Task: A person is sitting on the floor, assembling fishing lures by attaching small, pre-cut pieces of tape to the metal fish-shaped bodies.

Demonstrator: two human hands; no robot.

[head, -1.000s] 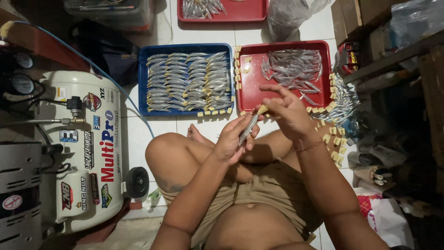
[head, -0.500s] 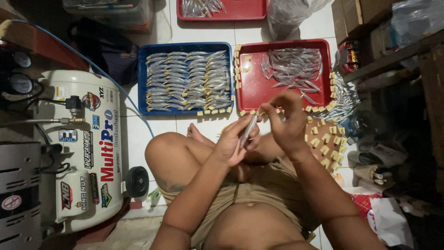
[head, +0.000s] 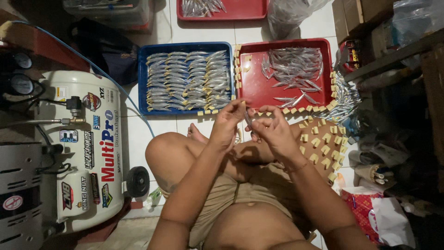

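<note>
White air compressor (head: 88, 148) at left; blue tray (head: 143, 78) holds neat rows of silvery lures, red tray (head: 252, 88) a loose pile. Person sits cross-legged; left hand (head: 226, 127) and right hand (head: 273, 132) meet above the knees, both pinching one slim silver lure (head: 249, 124). Looks like mid-assembly; fitting a small tan block (head: 305, 138) likely needs fine fingertip alignment.

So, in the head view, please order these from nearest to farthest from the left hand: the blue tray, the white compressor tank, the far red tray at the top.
From the left hand:
1. Blue tray, just beyond the hand on the floor, slightly to its left.
2. White compressor tank, further out on the person's left side.
3. Far red tray, at the top edge of the view, behind the blue tray.
</note>
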